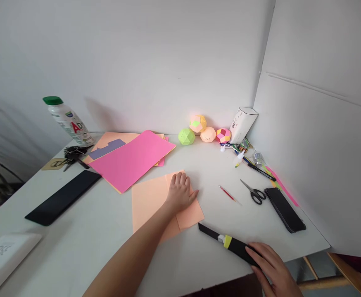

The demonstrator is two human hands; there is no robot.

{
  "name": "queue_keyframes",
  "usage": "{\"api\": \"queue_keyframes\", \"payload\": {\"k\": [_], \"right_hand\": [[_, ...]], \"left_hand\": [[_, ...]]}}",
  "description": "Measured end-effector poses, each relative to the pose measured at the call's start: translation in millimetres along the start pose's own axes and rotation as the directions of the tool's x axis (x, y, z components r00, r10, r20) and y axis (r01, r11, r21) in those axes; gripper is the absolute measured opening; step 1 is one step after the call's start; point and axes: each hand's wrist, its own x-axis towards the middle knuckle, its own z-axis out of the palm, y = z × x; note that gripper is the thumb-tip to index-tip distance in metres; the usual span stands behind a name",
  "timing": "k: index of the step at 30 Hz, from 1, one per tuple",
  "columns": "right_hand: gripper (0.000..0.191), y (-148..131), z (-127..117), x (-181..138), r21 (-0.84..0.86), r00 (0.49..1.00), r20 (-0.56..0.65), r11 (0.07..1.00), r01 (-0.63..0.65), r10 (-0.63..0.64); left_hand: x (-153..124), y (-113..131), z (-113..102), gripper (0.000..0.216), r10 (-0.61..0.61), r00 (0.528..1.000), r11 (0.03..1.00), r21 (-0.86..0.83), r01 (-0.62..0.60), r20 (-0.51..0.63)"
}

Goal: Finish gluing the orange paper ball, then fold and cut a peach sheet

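My left hand (180, 192) lies flat, fingers stretched, on a peach sheet of paper (149, 202) in the middle of the white table (100, 231). My right hand (271, 266) rests at the table's near edge, its fingers closed round the end of a black utility knife with a yellow slider (226, 242), which lies on the table just right of the peach sheet.
A pink sheet (131, 161) tops a stack of coloured paper behind. Several paper balls (199, 132) and a white box (242, 123) sit by the wall. Scissors (255, 193), a red pen (227, 193), a phone (284, 209), a bottle (65, 119), keys (73, 154) and a black case (64, 197) are around.
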Motion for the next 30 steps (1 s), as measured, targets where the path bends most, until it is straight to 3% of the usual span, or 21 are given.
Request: {"api": "queue_keyframes", "payload": {"k": [30], "right_hand": [[0.040,-0.6,-1.1,1.9,-0.053,0.998,0.061,0.998,0.032,-0.029]], "left_hand": [[0.4,0.5,0.1,0.058,-0.010,1.000,0.997,0.071,0.009,0.021]]}}
